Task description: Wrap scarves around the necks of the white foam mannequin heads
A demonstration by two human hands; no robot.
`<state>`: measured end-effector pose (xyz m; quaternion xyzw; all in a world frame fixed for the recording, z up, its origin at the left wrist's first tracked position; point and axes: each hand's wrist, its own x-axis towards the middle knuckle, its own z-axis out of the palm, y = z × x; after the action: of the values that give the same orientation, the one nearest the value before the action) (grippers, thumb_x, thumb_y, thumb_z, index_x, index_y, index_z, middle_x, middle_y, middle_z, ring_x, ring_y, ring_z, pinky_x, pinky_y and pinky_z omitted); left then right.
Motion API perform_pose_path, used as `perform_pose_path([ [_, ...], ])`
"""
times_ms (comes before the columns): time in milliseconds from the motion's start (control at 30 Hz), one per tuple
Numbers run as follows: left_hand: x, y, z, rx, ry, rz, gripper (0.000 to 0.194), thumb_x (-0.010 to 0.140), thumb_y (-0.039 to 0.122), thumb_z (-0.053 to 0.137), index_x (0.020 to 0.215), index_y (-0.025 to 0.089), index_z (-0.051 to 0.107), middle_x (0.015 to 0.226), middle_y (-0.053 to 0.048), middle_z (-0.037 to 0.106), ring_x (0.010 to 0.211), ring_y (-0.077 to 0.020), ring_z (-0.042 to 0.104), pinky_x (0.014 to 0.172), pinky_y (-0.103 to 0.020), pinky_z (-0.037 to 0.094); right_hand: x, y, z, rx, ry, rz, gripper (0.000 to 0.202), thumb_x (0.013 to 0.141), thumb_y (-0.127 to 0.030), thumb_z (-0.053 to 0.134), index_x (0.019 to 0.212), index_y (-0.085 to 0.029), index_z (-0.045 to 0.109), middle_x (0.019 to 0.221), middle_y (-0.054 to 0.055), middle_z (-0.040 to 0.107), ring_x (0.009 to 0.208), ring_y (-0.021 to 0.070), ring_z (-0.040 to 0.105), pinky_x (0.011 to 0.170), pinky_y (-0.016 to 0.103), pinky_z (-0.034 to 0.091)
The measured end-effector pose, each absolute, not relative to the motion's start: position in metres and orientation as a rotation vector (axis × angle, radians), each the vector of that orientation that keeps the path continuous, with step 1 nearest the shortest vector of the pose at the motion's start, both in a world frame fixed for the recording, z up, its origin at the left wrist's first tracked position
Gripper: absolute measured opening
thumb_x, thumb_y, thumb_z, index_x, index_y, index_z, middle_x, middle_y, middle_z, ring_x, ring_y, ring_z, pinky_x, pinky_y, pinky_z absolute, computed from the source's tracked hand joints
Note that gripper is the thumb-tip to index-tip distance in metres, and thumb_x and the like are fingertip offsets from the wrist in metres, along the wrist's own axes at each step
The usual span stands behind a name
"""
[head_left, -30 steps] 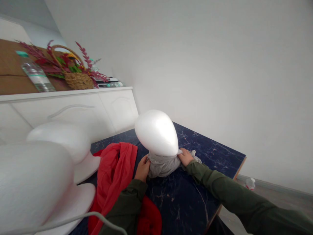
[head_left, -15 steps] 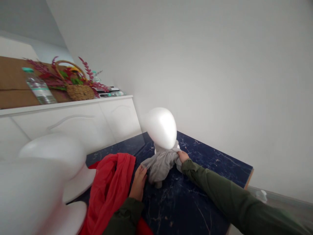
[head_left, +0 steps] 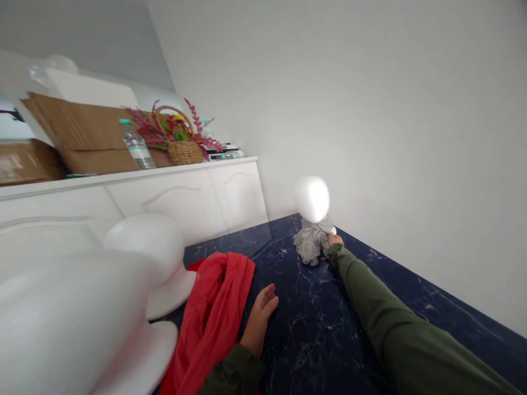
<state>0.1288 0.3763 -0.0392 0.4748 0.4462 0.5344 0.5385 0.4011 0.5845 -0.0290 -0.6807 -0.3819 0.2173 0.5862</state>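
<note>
A white mannequin head (head_left: 313, 198) stands at the far corner of the dark blue marbled table (head_left: 296, 318), with a grey scarf (head_left: 309, 243) bunched round its neck. My right hand (head_left: 335, 240) is at the right side of that neck, fingers closed on the grey cloth. Over the table's left part, my left hand (head_left: 260, 318) holds nothing, its fingers apart, just right of a red cloth (head_left: 218, 296) that lies in long folds. Two more white mannequin heads, one nearer (head_left: 74, 312) and one behind it (head_left: 148, 244), fill the left side.
Behind the table at left runs a white cabinet (head_left: 173, 203). On it are cardboard boxes (head_left: 86, 126), a water bottle (head_left: 139, 147) and a wicker basket (head_left: 185, 153) of artificial flowers. A grey-white wall (head_left: 370, 109) borders the table's right side.
My left hand has let go of the grey scarf and drawn back. The mannequin head with the scarf is farther away, with my right arm stretched out to it. The view has turned left.
</note>
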Motion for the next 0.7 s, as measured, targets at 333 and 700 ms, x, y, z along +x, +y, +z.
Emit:
perform_pose_path([
  [333, 0.134, 0.373, -0.035, 1.211, 1.118, 1.254, 0.042, 0.068, 0.030, 0.058, 0.107, 0.014, 0.051, 0.120, -0.012, 0.049, 0.115, -0.0223, 0.042, 0.100, -0.036, 0.027, 0.380, 0.582, -0.040, -1.716, -0.926, 0.146, 0.049, 0.065, -0.014, 0.049, 0.113, -0.004, 0.047, 0.118, 0.020, 0.042, 0.114, 0.0274, 0.034, 0.096, 0.039, 0.026],
  [700, 0.135, 0.370, -0.027, 1.585, 1.295, 1.267, 0.034, 0.070, 0.027, 0.053, 0.101, 0.015, 0.054, 0.110, -0.013, 0.055, 0.107, -0.0230, 0.048, 0.093, -0.038, 0.035, 0.359, 0.497, -0.028, -1.462, -1.617, -0.593, 0.057, 0.067, -0.036, 0.052, 0.118, -0.011, 0.046, 0.130, 0.016, 0.031, 0.122, 0.0323, 0.019, 0.098, 0.052, 0.012],
])
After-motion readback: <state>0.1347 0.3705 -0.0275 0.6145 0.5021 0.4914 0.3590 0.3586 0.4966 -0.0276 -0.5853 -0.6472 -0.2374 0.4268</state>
